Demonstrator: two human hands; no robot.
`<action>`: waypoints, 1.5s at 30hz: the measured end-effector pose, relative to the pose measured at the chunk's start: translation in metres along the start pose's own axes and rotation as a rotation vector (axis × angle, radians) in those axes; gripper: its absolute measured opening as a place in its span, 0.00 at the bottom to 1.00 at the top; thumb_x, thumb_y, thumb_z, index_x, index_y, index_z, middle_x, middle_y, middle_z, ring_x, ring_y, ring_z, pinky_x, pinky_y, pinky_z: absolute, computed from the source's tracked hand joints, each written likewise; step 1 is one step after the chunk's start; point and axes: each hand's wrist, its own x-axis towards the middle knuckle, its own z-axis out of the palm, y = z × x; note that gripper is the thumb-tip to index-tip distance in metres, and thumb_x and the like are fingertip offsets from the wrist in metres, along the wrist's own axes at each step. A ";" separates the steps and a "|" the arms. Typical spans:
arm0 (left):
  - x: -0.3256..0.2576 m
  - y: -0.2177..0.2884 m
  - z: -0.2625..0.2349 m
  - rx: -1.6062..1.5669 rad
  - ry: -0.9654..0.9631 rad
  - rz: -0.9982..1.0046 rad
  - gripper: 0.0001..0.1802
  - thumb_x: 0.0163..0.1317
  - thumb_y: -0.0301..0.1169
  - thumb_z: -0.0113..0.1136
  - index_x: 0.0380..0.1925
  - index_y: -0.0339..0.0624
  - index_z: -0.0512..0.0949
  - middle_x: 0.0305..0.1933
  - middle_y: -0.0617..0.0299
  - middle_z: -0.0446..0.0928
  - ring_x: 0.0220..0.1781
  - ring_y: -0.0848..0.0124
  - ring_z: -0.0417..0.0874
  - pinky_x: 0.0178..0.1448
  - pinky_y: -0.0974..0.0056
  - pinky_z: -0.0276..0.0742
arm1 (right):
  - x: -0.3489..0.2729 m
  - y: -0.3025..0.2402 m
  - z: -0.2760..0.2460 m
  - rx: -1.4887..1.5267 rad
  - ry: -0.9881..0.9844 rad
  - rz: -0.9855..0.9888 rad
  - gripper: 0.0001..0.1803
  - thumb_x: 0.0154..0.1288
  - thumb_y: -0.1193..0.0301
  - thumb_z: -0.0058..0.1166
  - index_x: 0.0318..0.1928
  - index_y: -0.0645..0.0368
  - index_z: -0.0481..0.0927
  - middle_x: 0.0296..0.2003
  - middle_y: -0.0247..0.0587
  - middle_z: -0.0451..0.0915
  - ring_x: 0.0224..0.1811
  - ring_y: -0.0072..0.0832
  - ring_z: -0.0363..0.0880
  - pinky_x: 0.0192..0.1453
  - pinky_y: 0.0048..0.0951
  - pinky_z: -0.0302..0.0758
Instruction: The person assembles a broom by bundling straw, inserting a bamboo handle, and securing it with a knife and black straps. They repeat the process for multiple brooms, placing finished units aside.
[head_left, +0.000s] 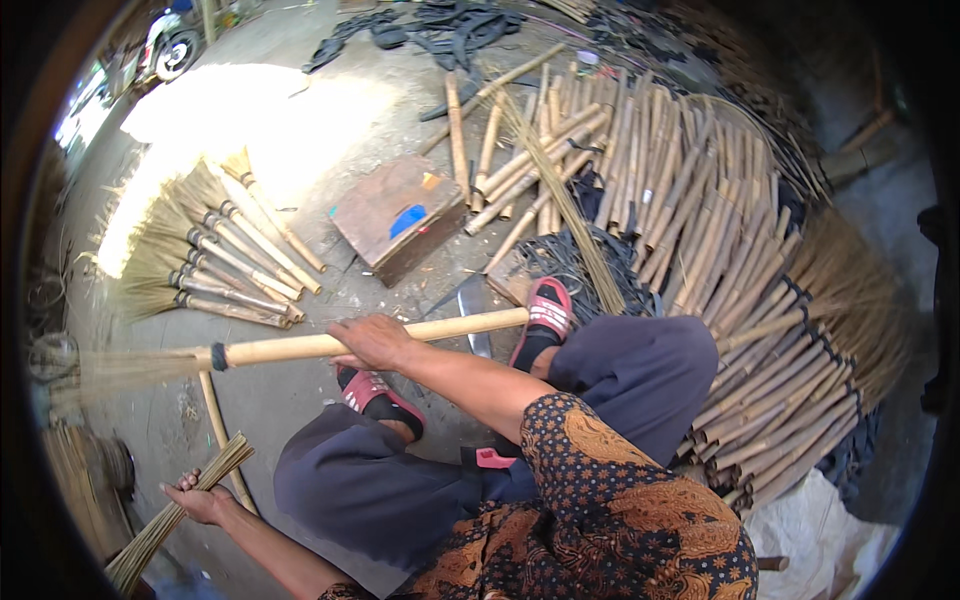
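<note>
My right hand (375, 342) is closed from above around the bamboo handle of a broom (450, 328), held level in front of my legs. A dark band (218, 356) wraps the handle near its left end, and the bristles there are blurred. Lower left, my left hand (203, 498) holds a bundle of thin stiff sticks (222, 462), which slants down to the lower left edge. Beside this bundle, a bamboo pole (215, 410) lies on the floor. A flat metal blade (474, 315) rests between my feet, partly behind the broom handle.
Several short brooms (230, 260) lie fanned out at left. Ahead stands a wooden block (395, 215) with a blue patch. Bamboo handles (690, 180) are heaped at right, above a stack of brooms (780, 400). Black rubber strips (440, 30) lie at the back; a motor scooter (172, 45) stands far left.
</note>
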 end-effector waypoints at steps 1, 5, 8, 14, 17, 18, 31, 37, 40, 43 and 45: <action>-0.004 0.003 -0.004 0.013 -0.016 0.005 0.23 0.80 0.42 0.56 0.24 0.46 0.64 0.23 0.67 0.63 0.24 0.73 0.67 0.33 0.63 0.72 | -0.002 0.005 0.011 -0.022 -0.011 -0.057 0.26 0.66 0.49 0.63 0.54 0.52 0.75 0.45 0.47 0.82 0.52 0.47 0.82 0.55 0.49 0.76; -0.026 -0.008 -0.012 0.047 0.013 0.004 0.24 0.78 0.43 0.60 0.24 0.46 0.65 0.23 0.68 0.63 0.24 0.74 0.66 0.32 0.64 0.70 | -0.031 0.030 0.051 -0.165 -0.141 -0.075 0.26 0.65 0.50 0.65 0.58 0.49 0.77 0.51 0.40 0.78 0.63 0.40 0.75 0.64 0.50 0.68; -0.043 -0.037 -0.011 0.073 -0.001 -0.092 0.22 0.77 0.44 0.62 0.27 0.46 0.67 0.23 0.68 0.63 0.25 0.75 0.67 0.33 0.64 0.70 | -0.060 0.049 0.070 -0.145 -0.331 -0.008 0.29 0.64 0.50 0.66 0.60 0.49 0.77 0.54 0.42 0.77 0.66 0.40 0.73 0.67 0.54 0.66; -0.080 -0.115 0.016 0.179 -0.251 -0.238 0.21 0.77 0.50 0.60 0.34 0.45 0.73 0.31 0.64 0.72 0.37 0.71 0.76 0.50 0.62 0.79 | -0.037 0.025 0.043 0.098 -0.349 0.225 0.47 0.66 0.44 0.63 0.76 0.56 0.64 0.71 0.56 0.65 0.78 0.50 0.62 0.82 0.60 0.48; -0.114 -0.147 0.043 0.251 -0.443 -0.272 0.21 0.79 0.49 0.56 0.46 0.39 0.78 0.57 0.54 0.80 0.61 0.65 0.79 0.69 0.56 0.73 | 0.012 -0.013 0.013 0.181 -0.232 0.048 0.47 0.64 0.49 0.66 0.76 0.58 0.63 0.72 0.58 0.65 0.78 0.51 0.61 0.81 0.61 0.50; -0.125 -0.153 0.051 0.299 -0.565 -0.241 0.23 0.79 0.49 0.56 0.52 0.37 0.78 0.64 0.52 0.77 0.65 0.64 0.77 0.72 0.56 0.71 | 0.026 -0.027 0.007 0.150 -0.267 -0.037 0.45 0.63 0.52 0.67 0.75 0.59 0.64 0.71 0.59 0.67 0.77 0.52 0.63 0.80 0.59 0.55; -0.173 -0.190 -0.071 0.713 -0.679 -1.081 0.34 0.74 0.63 0.54 0.50 0.37 0.76 0.49 0.58 0.80 0.41 0.73 0.82 0.51 0.65 0.81 | 0.046 0.025 0.031 0.261 -0.256 0.330 0.14 0.70 0.66 0.62 0.51 0.58 0.83 0.38 0.57 0.87 0.44 0.52 0.88 0.48 0.46 0.81; -0.189 -0.239 -0.112 0.266 -0.092 -1.105 0.50 0.72 0.72 0.45 0.71 0.34 0.64 0.64 0.42 0.74 0.61 0.57 0.78 0.59 0.54 0.81 | 0.027 0.060 0.053 0.219 -0.356 0.430 0.13 0.70 0.65 0.63 0.48 0.59 0.83 0.37 0.60 0.86 0.44 0.56 0.87 0.47 0.47 0.80; -0.180 -0.262 -0.091 0.079 -0.043 -1.017 0.49 0.72 0.73 0.42 0.72 0.39 0.63 0.62 0.44 0.75 0.62 0.55 0.78 0.65 0.50 0.77 | 0.023 0.066 0.060 0.200 -0.393 0.432 0.13 0.69 0.65 0.64 0.48 0.58 0.83 0.36 0.60 0.86 0.44 0.57 0.86 0.47 0.48 0.80; -0.160 -0.272 -0.057 -0.215 -0.006 -0.921 0.45 0.72 0.72 0.43 0.66 0.42 0.67 0.57 0.47 0.77 0.60 0.56 0.79 0.67 0.49 0.74 | 0.030 0.068 0.059 0.155 -0.387 0.377 0.14 0.69 0.64 0.65 0.49 0.58 0.83 0.36 0.59 0.86 0.45 0.58 0.86 0.48 0.48 0.80; -0.140 -0.277 -0.028 -0.224 -0.012 -0.838 0.41 0.71 0.73 0.45 0.59 0.46 0.71 0.49 0.52 0.80 0.52 0.58 0.81 0.63 0.49 0.77 | 0.041 0.066 0.053 0.158 -0.385 0.386 0.16 0.69 0.63 0.65 0.49 0.61 0.82 0.34 0.58 0.85 0.40 0.51 0.87 0.47 0.44 0.80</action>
